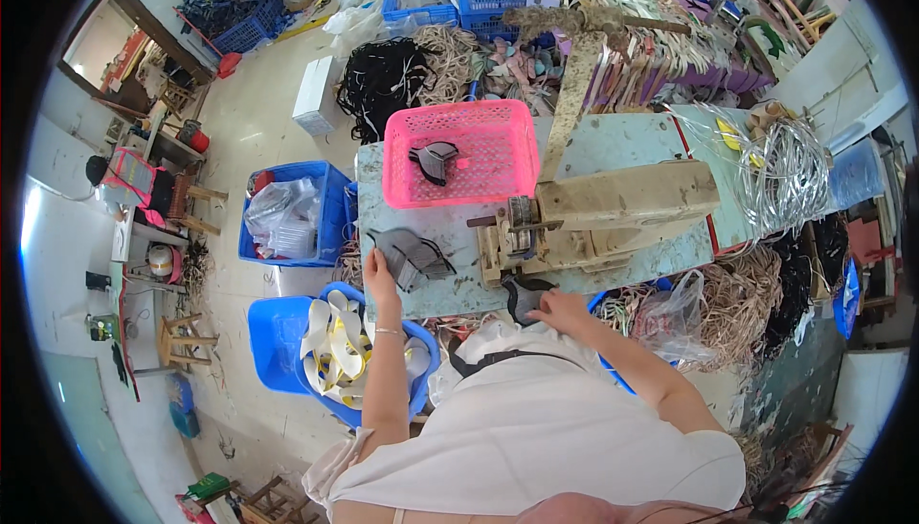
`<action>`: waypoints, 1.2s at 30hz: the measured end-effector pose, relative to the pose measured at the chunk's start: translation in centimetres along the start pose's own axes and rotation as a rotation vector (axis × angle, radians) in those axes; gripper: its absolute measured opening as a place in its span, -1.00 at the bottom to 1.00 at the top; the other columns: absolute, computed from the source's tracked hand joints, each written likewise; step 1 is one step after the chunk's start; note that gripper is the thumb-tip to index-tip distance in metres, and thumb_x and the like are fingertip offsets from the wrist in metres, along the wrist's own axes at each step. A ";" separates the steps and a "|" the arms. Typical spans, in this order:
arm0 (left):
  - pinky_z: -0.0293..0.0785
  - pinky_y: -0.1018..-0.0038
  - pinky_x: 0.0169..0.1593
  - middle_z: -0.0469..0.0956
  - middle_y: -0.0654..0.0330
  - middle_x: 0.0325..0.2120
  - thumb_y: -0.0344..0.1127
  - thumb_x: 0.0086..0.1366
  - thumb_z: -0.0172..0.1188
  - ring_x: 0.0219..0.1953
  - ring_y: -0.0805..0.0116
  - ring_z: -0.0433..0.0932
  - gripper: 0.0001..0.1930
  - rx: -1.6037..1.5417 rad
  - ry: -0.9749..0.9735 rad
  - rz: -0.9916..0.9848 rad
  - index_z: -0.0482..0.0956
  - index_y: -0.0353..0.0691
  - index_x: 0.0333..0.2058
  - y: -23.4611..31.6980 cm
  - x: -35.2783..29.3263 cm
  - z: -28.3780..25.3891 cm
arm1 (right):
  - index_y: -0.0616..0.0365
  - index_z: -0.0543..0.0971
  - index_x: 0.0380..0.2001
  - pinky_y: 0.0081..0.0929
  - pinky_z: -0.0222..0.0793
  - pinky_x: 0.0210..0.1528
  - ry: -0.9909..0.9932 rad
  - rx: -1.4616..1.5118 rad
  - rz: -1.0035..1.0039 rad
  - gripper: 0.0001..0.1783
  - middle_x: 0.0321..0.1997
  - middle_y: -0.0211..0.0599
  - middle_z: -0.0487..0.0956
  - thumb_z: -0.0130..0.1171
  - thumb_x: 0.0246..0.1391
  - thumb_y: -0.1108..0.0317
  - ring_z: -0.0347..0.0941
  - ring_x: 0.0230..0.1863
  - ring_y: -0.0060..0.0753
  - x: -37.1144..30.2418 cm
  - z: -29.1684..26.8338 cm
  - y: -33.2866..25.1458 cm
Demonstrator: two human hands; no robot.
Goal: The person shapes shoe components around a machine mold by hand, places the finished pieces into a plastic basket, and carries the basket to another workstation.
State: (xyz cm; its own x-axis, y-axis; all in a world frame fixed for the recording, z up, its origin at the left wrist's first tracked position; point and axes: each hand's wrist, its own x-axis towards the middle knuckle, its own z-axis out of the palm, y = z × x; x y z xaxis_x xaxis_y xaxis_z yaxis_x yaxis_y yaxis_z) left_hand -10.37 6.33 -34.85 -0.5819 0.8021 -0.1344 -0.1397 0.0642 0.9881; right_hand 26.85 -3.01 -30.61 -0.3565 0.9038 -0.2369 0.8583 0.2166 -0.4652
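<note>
A dark grey curved piece with black edging, like a shoe upper part, lies at the near edge of the worktable, just under the head of an old beige machine. My right hand pinches its right end. To the left, a small pile of similar grey pieces rests on the table. My left hand has its fingertips closed at the pile's left edge, on a grey piece. Beyond the pile stands a pink mesh basket with a few grey and black pieces inside.
The light-blue worktable has a post rising behind the machine. Silvery strips are heaped at right. Blue bins stand left of the table; a blue tub with white-yellow strips is beside my left arm.
</note>
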 end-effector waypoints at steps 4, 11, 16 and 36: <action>0.29 0.62 -0.24 0.49 0.25 -0.33 -0.15 0.23 0.08 -0.34 0.59 0.35 -0.54 0.545 -0.150 -0.072 0.37 -0.37 0.00 -2.4 1.2 -2.3 | 0.06 0.45 -0.57 -0.26 0.34 -0.48 0.052 -0.008 -0.042 -0.61 -0.57 -0.26 0.50 0.03 -0.02 -0.05 0.47 -0.48 -0.21 0.5 1.8 1.2; 0.29 0.24 -0.17 0.39 -0.08 -0.34 -0.38 0.16 0.06 -0.26 -0.03 0.37 -0.82 0.750 0.089 0.587 0.42 -0.39 -0.32 2.9 -5.0 0.5 | 0.08 0.42 -0.49 -0.30 0.33 -0.50 -0.076 0.208 0.035 -0.71 -0.55 -0.22 0.51 0.00 0.05 0.08 0.47 -0.59 -0.29 -1.4 -0.8 -0.6; 0.42 0.37 -0.27 0.57 0.09 -0.36 -0.06 0.25 -0.01 -0.32 0.28 0.55 -0.63 0.425 -1.134 -0.064 0.50 -0.28 -0.25 -1.7 -11.5 5.9 | 0.10 0.45 -0.46 -0.24 0.34 -0.41 -0.030 0.144 -0.013 -0.64 -0.46 -0.18 0.53 0.01 0.02 -0.01 0.50 -0.43 -0.18 -2.2 1.1 0.7; 0.42 0.22 -0.32 0.54 0.10 -0.49 -0.27 -0.01 0.06 -0.38 0.09 0.53 -0.78 1.145 -1.391 0.294 0.55 -0.05 -0.33 13.3 -12.4 9.3 | 0.15 0.45 -0.57 -0.52 0.18 -0.57 0.143 0.442 0.195 -0.71 -0.71 -0.39 0.39 0.19 -0.07 0.15 0.23 -0.65 -0.56 -3.6 -7.1 -3.4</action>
State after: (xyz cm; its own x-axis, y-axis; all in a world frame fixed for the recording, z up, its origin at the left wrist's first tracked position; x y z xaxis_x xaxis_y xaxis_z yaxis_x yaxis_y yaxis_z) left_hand 2.43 2.79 -19.31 0.6143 0.6773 -0.4048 0.7354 -0.3056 0.6048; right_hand 27.89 -4.35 -22.10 -0.1244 0.9602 -0.2503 0.6547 -0.1101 -0.7478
